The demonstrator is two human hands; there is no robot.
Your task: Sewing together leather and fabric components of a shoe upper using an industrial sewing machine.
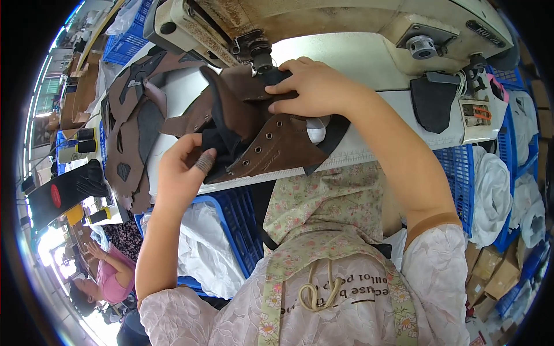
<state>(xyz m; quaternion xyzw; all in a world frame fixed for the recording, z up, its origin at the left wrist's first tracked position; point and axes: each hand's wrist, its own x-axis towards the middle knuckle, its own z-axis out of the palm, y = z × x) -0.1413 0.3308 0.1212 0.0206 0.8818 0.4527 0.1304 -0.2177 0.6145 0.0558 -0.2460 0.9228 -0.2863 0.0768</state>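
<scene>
A brown leather shoe upper (268, 151) with metal eyelets and a black lining lies on the white bed of a sewing machine (329, 18). Its far part reaches beneath the machine's needle head (261, 55). My left hand (187, 167) pinches the near left edge of the upper at the black lining, thumb on top; a grey patterned band wraps the thumb. My right hand (314, 89) lies on the upper just right of the needle, fingers bent and pressing its dark edge. The folded brown tongue (234, 109) stands up between both hands. The needle's tip is hidden.
More brown and black upper pieces (124, 124) are heaped left of the machine. A black leather piece (431, 104) lies at the right. Blue crates (234, 219) with white bags stand below the table edge. Another person (112, 271) sits at the far left.
</scene>
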